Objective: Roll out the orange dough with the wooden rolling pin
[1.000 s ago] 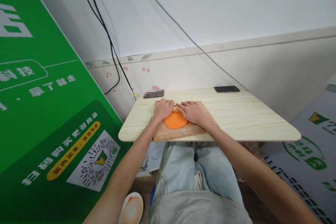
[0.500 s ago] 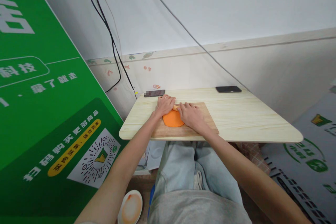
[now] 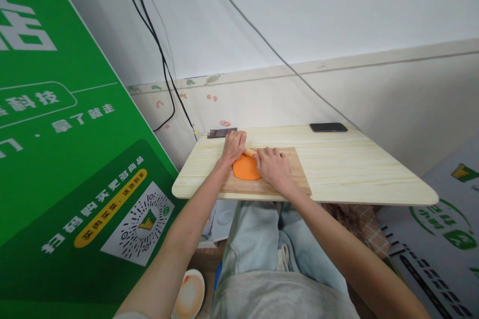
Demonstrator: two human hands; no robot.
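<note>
A flat sheet of orange dough [image 3: 246,167] lies on a wooden board [image 3: 300,179] at the front of the table. Across the dough's far edge runs a light wooden rolling pin [image 3: 250,152], of which only a short middle stretch shows. My left hand [image 3: 234,146] is closed over the pin's left end, its fingers curled. On the right end rests my right hand [image 3: 275,165], fingers bent over the pin and close to the dough. Both ends of the pin are hidden beneath my hands.
On the pale table [image 3: 359,169], a dark phone [image 3: 328,127] lies at the back right and another dark phone [image 3: 224,132] behind my left hand. A green sign board [image 3: 75,159] stands at the left. Below, a stained white plate [image 3: 189,295] sits near the floor.
My left hand's fingers have curled in more, into a rounder grip on the rolling pin. The right hand stays nearly in place, and the whole view has shifted slightly.
</note>
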